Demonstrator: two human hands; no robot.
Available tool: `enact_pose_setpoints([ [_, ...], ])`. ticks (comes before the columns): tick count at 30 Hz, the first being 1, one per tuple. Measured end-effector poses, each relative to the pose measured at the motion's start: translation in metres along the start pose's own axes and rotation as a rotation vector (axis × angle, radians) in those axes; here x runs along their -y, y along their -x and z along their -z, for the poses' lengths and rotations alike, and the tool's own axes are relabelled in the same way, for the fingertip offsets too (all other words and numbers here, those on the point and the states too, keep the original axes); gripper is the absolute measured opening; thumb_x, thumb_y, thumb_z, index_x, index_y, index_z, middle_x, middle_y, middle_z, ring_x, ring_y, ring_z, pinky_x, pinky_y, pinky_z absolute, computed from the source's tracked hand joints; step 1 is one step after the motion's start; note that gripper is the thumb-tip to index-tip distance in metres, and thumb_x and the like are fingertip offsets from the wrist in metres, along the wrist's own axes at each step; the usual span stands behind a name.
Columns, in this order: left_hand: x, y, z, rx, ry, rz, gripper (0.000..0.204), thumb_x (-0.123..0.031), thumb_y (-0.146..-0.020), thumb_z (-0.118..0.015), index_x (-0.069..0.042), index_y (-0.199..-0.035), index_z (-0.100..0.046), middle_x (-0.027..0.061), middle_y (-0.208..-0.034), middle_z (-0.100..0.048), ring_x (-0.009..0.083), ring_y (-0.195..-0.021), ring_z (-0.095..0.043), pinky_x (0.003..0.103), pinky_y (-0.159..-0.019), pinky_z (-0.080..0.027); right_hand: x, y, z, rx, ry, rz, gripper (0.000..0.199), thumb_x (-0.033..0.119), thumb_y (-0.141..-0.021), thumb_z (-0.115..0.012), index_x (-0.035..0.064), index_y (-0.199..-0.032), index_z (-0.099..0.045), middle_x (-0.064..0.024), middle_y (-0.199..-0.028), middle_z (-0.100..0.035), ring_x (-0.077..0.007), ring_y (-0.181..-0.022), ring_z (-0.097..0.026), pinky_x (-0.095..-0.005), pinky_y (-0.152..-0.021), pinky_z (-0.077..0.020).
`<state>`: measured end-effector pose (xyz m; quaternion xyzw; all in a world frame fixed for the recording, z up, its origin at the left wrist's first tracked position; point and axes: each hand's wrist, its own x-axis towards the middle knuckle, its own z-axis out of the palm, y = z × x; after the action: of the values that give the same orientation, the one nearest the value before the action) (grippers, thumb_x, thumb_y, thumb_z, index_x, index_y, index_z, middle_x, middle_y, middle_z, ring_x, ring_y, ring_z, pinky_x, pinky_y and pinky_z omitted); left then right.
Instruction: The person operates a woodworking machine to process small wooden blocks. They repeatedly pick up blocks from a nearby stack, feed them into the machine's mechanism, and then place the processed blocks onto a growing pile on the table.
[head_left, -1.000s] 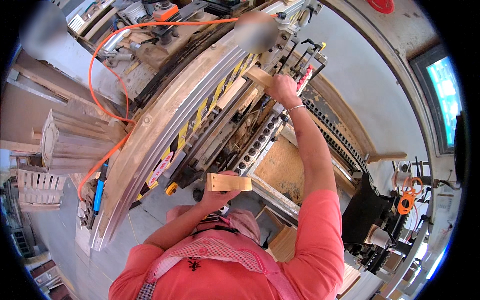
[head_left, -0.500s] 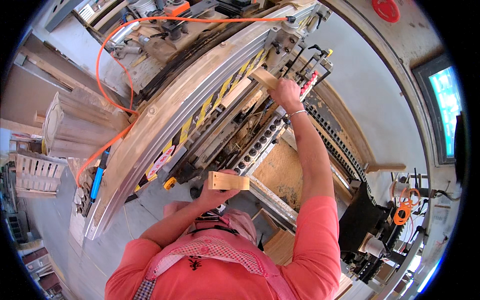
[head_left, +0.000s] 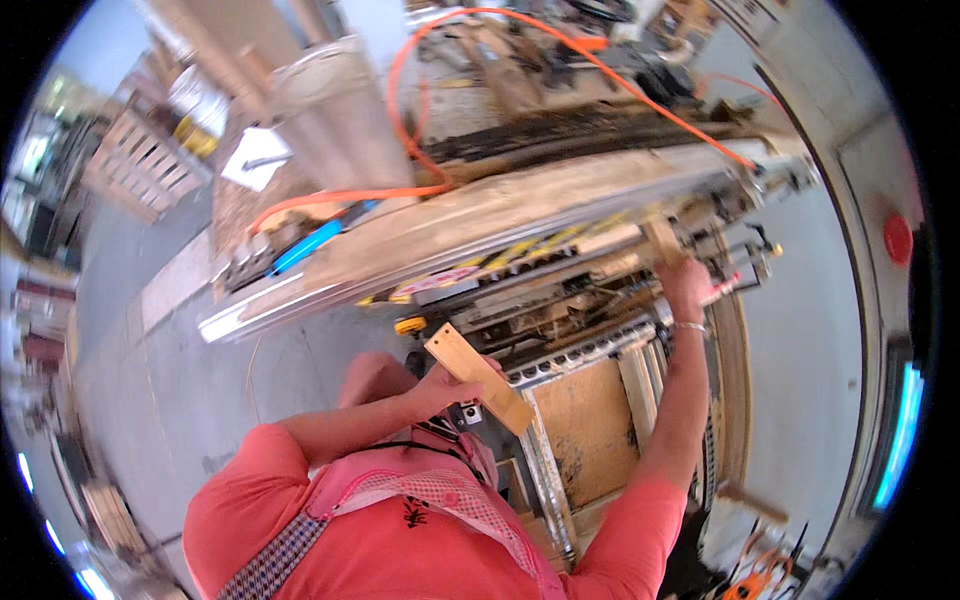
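My left hand [head_left: 446, 392] is closed round a pale wooden block [head_left: 482, 378] with two dark holes near its upper end. The block is tilted and held in front of my body. Stretched out to the far right, my right hand [head_left: 685, 282] grips another wooden piece [head_left: 662, 240] over the machine bed [head_left: 560, 310]. Motion blur softens that piece, and its far end lies close to the machine's beam. A bracelet [head_left: 689, 325] circles my right wrist.
A long metal-edged beam [head_left: 480, 225] crosses in front, with an orange hose [head_left: 400, 85] looped above it. A blue air gun [head_left: 308, 247] lies at its left end. On the right are a red button [head_left: 897, 239] and a lit screen [head_left: 900, 435]. A slatted crate [head_left: 145, 165] stands far left.
The view has swung left, so the machine appears turned and shifted right. The left hand's block has tilted, showing its long face. My right hand still holds its wooden piece.
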<state>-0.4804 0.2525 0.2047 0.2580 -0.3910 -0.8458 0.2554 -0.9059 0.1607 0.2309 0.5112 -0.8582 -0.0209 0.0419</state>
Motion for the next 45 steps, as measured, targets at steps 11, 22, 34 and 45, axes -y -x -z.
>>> enact_pose_setpoints([
  [11, -0.025, 0.105, 0.075, -0.617, -0.079, 0.053, 0.030, -0.012, -0.083, -0.062, -0.003, -0.111, -0.057, 0.0061, -0.100, -0.062, 0.0128, -0.083, -0.059, 0.026, -0.068, -0.049, 0.013, 0.009, 0.012, -0.018, 0.016, 0.016, 0.047, 0.047, -0.072, -0.064, 0.0018, -0.085, -0.067, -0.0222, -0.083, -0.065, -0.0372, -0.081, -0.063, -0.0453, -0.071, -0.0506],
  [22, -0.076, 0.214, 0.317, -1.361, -0.251, -0.190, 0.032, -0.020, -0.087, -0.053, -0.010, -0.117, -0.054, 0.0018, -0.084, -0.059, 0.0108, -0.065, -0.055, 0.027, -0.054, -0.047, 0.002, 0.013, -0.009, -0.189, 0.072, -0.063, 0.054, 0.038, -0.071, -0.071, 0.0037, -0.111, -0.057, -0.0197, -0.111, -0.058, -0.0377, -0.101, -0.055, -0.0465, -0.082, -0.0462],
  [34, -0.084, 0.204, 0.613, -1.402, -0.849, 0.219, 0.030, -0.032, -0.080, -0.053, -0.017, -0.102, -0.066, 0.0156, -0.087, -0.066, 0.0299, -0.082, -0.064, 0.038, -0.069, -0.050, 0.049, 0.191, 0.010, -0.001, -0.160, -0.069, 0.032, 0.021, -0.071, -0.071, 0.0005, -0.095, -0.065, -0.0173, -0.091, -0.064, -0.0340, -0.084, -0.060, -0.0422, -0.072, -0.0466],
  [45, -0.091, 0.169, 0.605, -1.334, -1.009, 0.172, 0.028, -0.032, -0.082, -0.048, -0.018, -0.096, -0.068, 0.0130, -0.092, -0.066, 0.0322, -0.085, -0.063, 0.043, -0.075, -0.050, 0.060, 0.260, 0.033, 0.011, 0.085, 0.028, 0.024, 0.021, -0.074, -0.066, -0.0023, -0.080, -0.064, -0.0185, -0.077, -0.063, -0.0371, -0.075, -0.059, -0.0414, -0.070, -0.0476],
])
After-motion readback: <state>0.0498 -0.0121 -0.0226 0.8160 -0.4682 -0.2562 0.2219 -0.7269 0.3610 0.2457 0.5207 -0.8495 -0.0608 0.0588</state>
